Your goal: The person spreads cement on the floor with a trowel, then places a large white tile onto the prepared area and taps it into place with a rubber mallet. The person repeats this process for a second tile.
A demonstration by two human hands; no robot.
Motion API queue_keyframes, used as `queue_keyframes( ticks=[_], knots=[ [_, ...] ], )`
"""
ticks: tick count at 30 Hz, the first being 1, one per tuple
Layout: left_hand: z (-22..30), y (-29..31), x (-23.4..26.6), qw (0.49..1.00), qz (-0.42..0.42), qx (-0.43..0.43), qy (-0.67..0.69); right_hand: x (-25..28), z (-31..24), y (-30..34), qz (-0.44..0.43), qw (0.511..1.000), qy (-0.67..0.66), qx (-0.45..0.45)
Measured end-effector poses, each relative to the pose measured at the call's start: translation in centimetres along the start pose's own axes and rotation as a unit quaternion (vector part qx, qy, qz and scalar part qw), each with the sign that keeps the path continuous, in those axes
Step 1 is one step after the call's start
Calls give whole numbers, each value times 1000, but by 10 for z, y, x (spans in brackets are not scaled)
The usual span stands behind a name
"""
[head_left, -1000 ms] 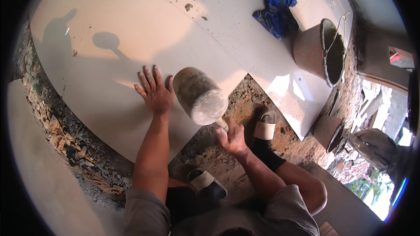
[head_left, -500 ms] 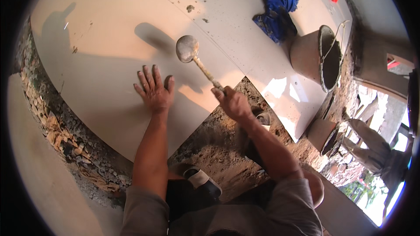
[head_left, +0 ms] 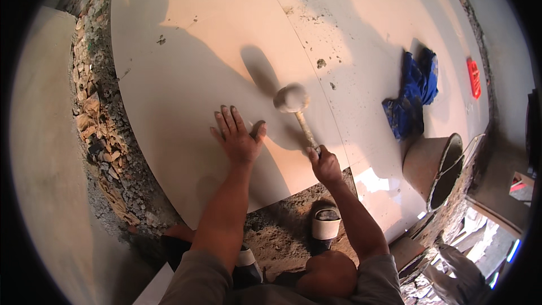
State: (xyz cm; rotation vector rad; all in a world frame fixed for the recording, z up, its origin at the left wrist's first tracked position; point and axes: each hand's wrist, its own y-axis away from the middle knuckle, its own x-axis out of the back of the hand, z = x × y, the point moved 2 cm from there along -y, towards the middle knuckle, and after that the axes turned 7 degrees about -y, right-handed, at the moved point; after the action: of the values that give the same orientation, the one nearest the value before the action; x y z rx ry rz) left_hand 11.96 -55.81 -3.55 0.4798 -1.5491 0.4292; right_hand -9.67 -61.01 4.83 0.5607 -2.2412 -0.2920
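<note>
My left hand [head_left: 241,142] lies flat on a large pale floor tile [head_left: 186,101], its fingers spread and holding nothing. In my right hand [head_left: 326,168] is the handle of a mallet [head_left: 293,98] with a rounded, whitish head. The mallet head is over the tile, up and to the right of my left hand, and its dark shadow falls just beyond it. Whether the head touches the tile I cannot tell. Below both hands, the tile's near edge borders bare, rough soil [head_left: 282,231].
A bucket [head_left: 423,164] lies tipped at the right, beside a crumpled blue cloth [head_left: 412,99]. Farther right is a red tool [head_left: 473,78]. Rubble [head_left: 96,141] runs along the wall at the left. My foot in a sandal [head_left: 326,225] rests on the soil.
The view has shifted, so the tiles, bucket and cloth appear lower and farther right. My left hand stays flat on the tile; the mallet remains in my right hand, its head now blurred.
</note>
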Motion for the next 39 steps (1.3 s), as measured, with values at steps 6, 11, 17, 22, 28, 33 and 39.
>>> queue_keyframes(
  ticks=[6,11,17,22,28,33,39],
  knots=[
    [0,0,8,998,-37,7,42,5,2,-31,35,986,-68,145],
    [-2,-1,4,994,-33,36,102,-1,13,-56,-43,996,63,53],
    [-12,12,-3,979,13,55,198,-29,11,-32,-138,985,-1,105],
    [-87,116,2,947,33,281,150,-38,-43,0,-242,961,25,128],
    [-124,185,-1,947,-21,289,135,-75,-92,11,-197,909,-59,364],
    [-120,181,-8,951,-4,285,120,-115,-78,4,-205,914,70,343],
    [-122,183,-8,949,4,285,136,-126,-79,17,-248,902,47,349]
  ],
)
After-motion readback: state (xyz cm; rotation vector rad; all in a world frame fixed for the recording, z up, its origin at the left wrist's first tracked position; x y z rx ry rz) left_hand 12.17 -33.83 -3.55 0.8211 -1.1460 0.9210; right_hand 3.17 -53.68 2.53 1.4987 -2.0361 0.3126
